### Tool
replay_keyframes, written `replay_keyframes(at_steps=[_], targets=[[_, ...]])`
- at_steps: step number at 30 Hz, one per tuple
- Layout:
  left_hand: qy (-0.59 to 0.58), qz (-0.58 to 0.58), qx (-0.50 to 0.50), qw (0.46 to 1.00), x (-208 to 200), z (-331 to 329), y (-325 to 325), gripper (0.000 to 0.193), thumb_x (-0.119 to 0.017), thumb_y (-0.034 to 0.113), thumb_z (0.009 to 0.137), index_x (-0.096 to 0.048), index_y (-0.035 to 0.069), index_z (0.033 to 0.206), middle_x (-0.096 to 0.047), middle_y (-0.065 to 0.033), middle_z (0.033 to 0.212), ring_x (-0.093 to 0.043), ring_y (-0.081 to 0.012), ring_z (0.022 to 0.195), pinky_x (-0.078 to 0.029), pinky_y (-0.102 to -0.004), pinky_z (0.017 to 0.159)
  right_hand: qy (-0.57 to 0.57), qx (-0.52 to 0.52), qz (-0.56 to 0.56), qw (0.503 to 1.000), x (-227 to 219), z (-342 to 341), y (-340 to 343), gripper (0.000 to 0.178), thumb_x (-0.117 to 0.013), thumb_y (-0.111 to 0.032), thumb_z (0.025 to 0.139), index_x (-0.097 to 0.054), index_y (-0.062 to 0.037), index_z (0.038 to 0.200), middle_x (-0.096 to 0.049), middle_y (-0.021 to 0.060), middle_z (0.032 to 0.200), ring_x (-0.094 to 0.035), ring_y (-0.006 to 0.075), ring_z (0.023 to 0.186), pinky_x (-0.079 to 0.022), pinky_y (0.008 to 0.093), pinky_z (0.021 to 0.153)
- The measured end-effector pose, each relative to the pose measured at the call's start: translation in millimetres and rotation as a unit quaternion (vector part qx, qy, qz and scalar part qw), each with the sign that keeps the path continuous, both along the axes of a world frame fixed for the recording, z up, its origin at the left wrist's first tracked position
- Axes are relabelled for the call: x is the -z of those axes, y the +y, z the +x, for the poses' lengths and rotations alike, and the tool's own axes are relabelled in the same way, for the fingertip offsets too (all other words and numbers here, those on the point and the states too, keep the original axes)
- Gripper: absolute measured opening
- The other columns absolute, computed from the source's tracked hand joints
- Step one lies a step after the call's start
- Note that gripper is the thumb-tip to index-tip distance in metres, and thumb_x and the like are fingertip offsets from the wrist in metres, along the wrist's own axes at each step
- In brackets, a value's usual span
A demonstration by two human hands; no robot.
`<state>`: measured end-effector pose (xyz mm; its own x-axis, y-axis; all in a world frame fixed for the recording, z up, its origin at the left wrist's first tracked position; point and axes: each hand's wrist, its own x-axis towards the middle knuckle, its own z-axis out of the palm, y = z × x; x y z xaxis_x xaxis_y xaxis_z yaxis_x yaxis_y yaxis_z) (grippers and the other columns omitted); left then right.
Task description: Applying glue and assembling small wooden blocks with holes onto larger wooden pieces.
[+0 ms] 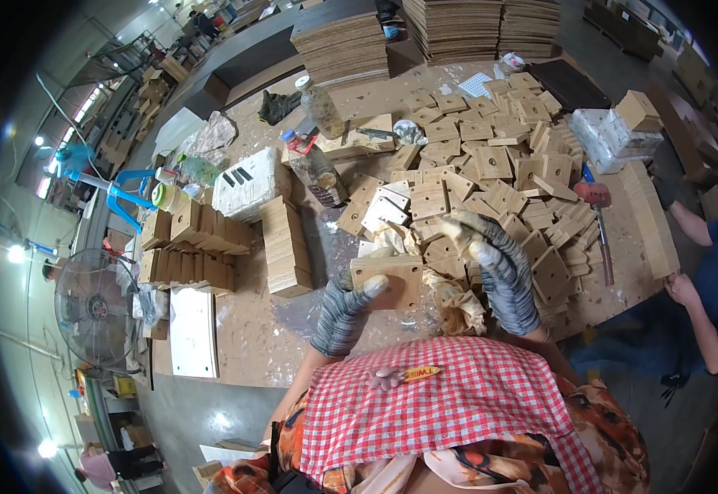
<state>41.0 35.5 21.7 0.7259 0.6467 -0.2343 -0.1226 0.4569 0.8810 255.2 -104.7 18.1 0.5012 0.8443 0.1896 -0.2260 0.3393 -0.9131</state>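
Pressing its thumb against the face of a wooden block [400, 284], your left grip [344, 314] is clamped on that piece, just beyond your red-and-white checked apron [441, 407]. Your right grip [505, 276], gloved in the same grey, has its fingers curled at the near side of a loose pile of wooden blocks [491, 163]; you cannot tell from this view whether it holds anything. Between your two hands, a crumpled off-white cloth [458, 306] lies near the held block. To your right on the surface [252, 354] rests a red-headed mallet [593, 196]. To your left stand stacked blocks [285, 251], with a blue-capped bottle [316, 169] behind them.
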Motion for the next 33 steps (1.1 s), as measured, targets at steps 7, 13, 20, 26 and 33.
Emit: replay_keyframes(at_steps=[7, 13, 20, 26, 33], targets=[[0.002, 0.005, -0.006, 1.0, 8, -3, 4, 0.062, -0.081, 0.022, 0.079, -0.057, -0.003, 0.131, -0.065, -0.0097, 0.122, -0.06, -0.0208, 0.112, -0.048, -0.0358, 0.1, -0.297, 0.023, 0.018, 0.955, -1, -18, 3, 0.033, -0.067, -0.019, 0.092, -0.065, -0.004, 0.122, -0.058, 0.012, 0.128, -0.052, 0.0243, 0.124, -0.042, 0.0373, 0.108], [-0.017, -0.046, -0.022, 0.999, 15, 0, 7, 0.057, -0.076, 0.034, 0.086, -0.058, 0.0, 0.128, -0.068, -0.0086, 0.112, -0.065, -0.0218, 0.104, -0.054, -0.0365, 0.092, -0.225, 0.083, -0.023, 0.971, -4, -7, 5, 0.034, -0.064, -0.02, 0.094, -0.064, -0.0036, 0.124, -0.058, 0.0105, 0.127, -0.053, 0.0227, 0.123, -0.041, 0.035, 0.108], [0.04, -0.222, -0.085, 0.971, 26, 18, 10, 0.046, -0.071, 0.04, 0.091, -0.061, 0.007, 0.122, -0.069, -0.0057, 0.105, -0.068, -0.0189, 0.091, -0.058, -0.0332, 0.073, -0.088, 0.067, -0.025, 0.994, -12, -12, 3, 0.038, -0.063, -0.022, 0.095, -0.062, -0.0011, 0.126, -0.061, 0.009, 0.121, -0.057, 0.0189, 0.113, -0.043, 0.0308, 0.102], [0.063, -0.247, -0.121, 0.959, 19, 19, 9, 0.042, -0.076, 0.033, 0.089, -0.064, 0.009, 0.12, -0.068, -0.0059, 0.11, -0.066, -0.0186, 0.099, -0.056, -0.0322, 0.08, -0.142, 0.096, 0.024, 0.985, 5, -20, 5, 0.039, -0.067, -0.021, 0.094, -0.062, -0.0049, 0.129, -0.058, 0.0086, 0.128, -0.054, 0.0209, 0.121, -0.043, 0.0335, 0.106], [0.051, -0.259, -0.117, 0.957, 14, 26, 8, 0.039, -0.071, 0.027, 0.093, -0.061, 0.004, 0.122, -0.067, -0.0093, 0.115, -0.066, -0.0216, 0.105, -0.06, -0.0353, 0.085, -0.422, 0.113, 0.075, 0.896, 20, -26, 11, 0.04, -0.073, -0.014, 0.088, -0.066, -0.0113, 0.127, -0.06, 0.006, 0.131, -0.053, 0.0229, 0.125, -0.042, 0.0379, 0.109]])
